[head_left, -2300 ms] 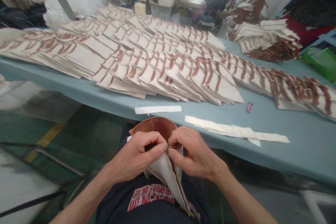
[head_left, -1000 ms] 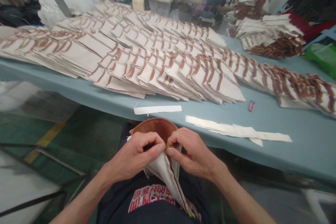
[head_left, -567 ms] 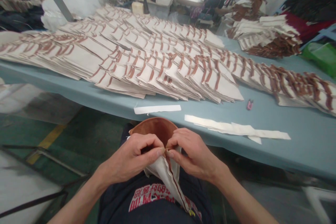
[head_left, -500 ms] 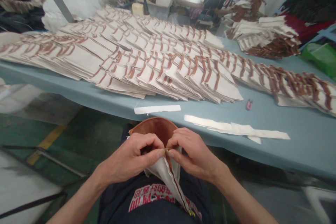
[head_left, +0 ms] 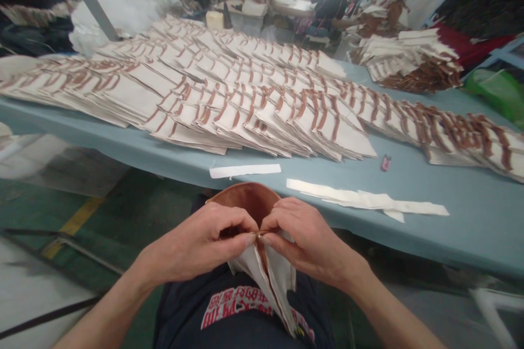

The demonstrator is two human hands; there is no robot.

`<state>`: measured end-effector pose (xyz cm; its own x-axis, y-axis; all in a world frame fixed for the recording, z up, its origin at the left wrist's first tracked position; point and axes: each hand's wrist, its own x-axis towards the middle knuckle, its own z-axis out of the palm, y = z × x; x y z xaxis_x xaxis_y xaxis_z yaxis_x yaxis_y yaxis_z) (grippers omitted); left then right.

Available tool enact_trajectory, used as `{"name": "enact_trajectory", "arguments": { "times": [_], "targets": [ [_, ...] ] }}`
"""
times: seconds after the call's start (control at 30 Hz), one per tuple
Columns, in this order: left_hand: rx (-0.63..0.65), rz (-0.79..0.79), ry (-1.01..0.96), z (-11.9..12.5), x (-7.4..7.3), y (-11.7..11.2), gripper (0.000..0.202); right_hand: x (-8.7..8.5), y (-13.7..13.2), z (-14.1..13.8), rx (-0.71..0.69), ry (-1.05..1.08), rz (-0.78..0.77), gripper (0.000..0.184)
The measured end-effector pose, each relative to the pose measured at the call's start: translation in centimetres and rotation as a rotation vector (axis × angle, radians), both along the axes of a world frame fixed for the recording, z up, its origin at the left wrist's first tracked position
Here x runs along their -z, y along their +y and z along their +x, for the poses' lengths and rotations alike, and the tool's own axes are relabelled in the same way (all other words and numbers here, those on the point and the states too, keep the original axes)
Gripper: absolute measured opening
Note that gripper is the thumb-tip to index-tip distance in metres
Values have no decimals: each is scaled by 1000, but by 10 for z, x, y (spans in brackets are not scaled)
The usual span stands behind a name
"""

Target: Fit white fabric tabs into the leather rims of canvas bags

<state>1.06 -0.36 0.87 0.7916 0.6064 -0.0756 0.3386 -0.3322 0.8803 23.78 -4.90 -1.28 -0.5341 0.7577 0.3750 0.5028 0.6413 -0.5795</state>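
Over my lap I hold a cream canvas bag (head_left: 266, 275) with a brown strap (head_left: 248, 202) curving up behind my fingers. My left hand (head_left: 200, 242) pinches the bag's top edge from the left with thumb and fingers closed. My right hand (head_left: 307, 240) pinches the same edge from the right, fingertips meeting the left ones at the seam. The bag hangs down between my wrists onto my dark printed shirt (head_left: 237, 305).
A blue-grey table (head_left: 450, 240) stands just ahead, covered with fanned rows of finished cream bags (head_left: 254, 103) with brown straps. White cloth strips (head_left: 360, 202) and a small pink object (head_left: 385, 162) lie near its front edge. Another person works at the far end. Green floor at left.
Both hands stay pinched on the bag's top edge. The bag's hanging part has spread slightly wider, and the view has shifted a little.
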Motion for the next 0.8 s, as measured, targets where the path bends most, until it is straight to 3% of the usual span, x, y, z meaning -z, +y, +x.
{"name": "enact_trajectory", "arguments": {
  "times": [0.27, 0.53, 0.8],
  "targets": [
    [-67, -150, 16, 6, 11, -4, 16, 3, -1, 2, 30, 31, -78, 14],
    [17, -388, -152, 4, 29, 4, 23, 5, -7, 8, 49, 95, -71, 4],
    [23, -532, -247, 0, 33, 4, 39, 6, -6, 4, 49, 82, -29, 6]
  ]
}}
